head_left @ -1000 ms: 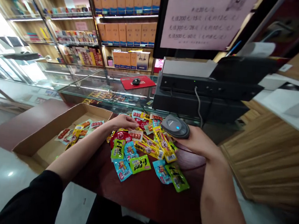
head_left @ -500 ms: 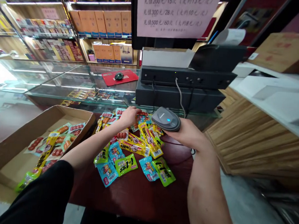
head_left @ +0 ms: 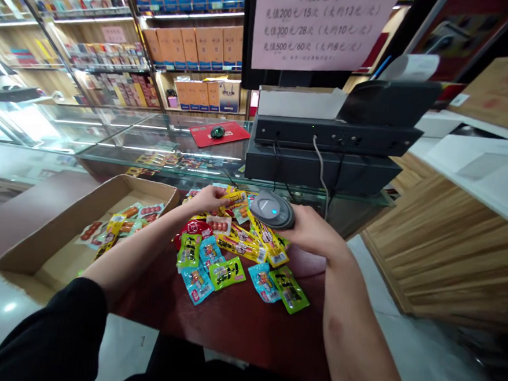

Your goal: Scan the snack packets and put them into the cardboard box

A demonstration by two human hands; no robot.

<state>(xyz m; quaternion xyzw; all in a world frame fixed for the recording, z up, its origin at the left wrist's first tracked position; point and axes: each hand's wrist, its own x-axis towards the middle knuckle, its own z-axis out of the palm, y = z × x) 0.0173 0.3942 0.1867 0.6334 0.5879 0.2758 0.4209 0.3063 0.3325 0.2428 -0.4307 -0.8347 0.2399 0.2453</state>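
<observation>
My left hand [head_left: 210, 200] pinches a small yellow packet [head_left: 235, 198] at the back of a pile of snack packets. In my right hand [head_left: 312, 229] is a grey barcode scanner [head_left: 273, 209] with a blue light on top, its head over the pile's right side. Long yellow packets [head_left: 244, 245] lie beneath and in front of the scanner. Nearer to me are green packets [head_left: 227, 273] and blue packets [head_left: 197, 284] on the dark red table [head_left: 244, 335]. At the left, a cardboard box [head_left: 27, 261] holds more packets, partly hidden behind my left forearm.
Behind the table stands a glass counter [head_left: 153, 143] with a red mat [head_left: 201, 136] and a mouse on it. A black printer and drawer unit [head_left: 316, 169] with hanging cables stands below a screen. Wooden panelling [head_left: 450, 250] is at the right.
My left hand has taken hold of a yellow packet and lifted it a little. The scanner has shifted slightly left over the pile. The camera view has turned a little to the left.
</observation>
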